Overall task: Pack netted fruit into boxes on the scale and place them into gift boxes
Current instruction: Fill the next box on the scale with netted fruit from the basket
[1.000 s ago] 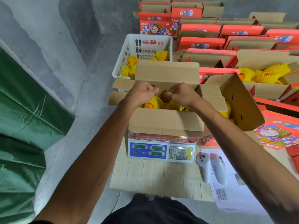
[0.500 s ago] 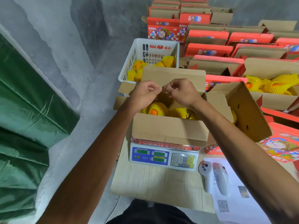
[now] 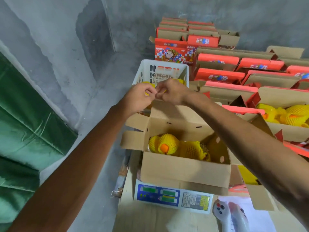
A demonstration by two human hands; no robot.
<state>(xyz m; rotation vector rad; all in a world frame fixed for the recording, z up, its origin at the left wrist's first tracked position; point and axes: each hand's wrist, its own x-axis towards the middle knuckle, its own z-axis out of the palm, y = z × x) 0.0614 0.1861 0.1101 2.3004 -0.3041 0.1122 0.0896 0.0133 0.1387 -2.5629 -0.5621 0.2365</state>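
An open brown cardboard box (image 3: 184, 171) stands on the blue-and-white scale (image 3: 172, 196). Inside lie several fruits in yellow foam nets (image 3: 165, 144). My left hand (image 3: 142, 96) and my right hand (image 3: 170, 92) are raised above the box's far flap, in front of the white basket (image 3: 160, 67). Their curled fingertips meet and pinch something small between them; it is too small to make out. To the right, an open gift box (image 3: 284, 133) holds more netted fruit (image 3: 292, 114).
Rows of red gift boxes (image 3: 219, 76) with open flaps fill the floor at the back right. A white handheld device (image 3: 222, 213) and a printed sheet (image 3: 250, 213) lie on the wooden table (image 3: 142, 218). A green tarp (image 3: 25, 123) hangs at the left.
Both hands have lifted together from just over the fruit in the box to above its far flap, still pinched fingertip to fingertip. The camera has tilted closer.
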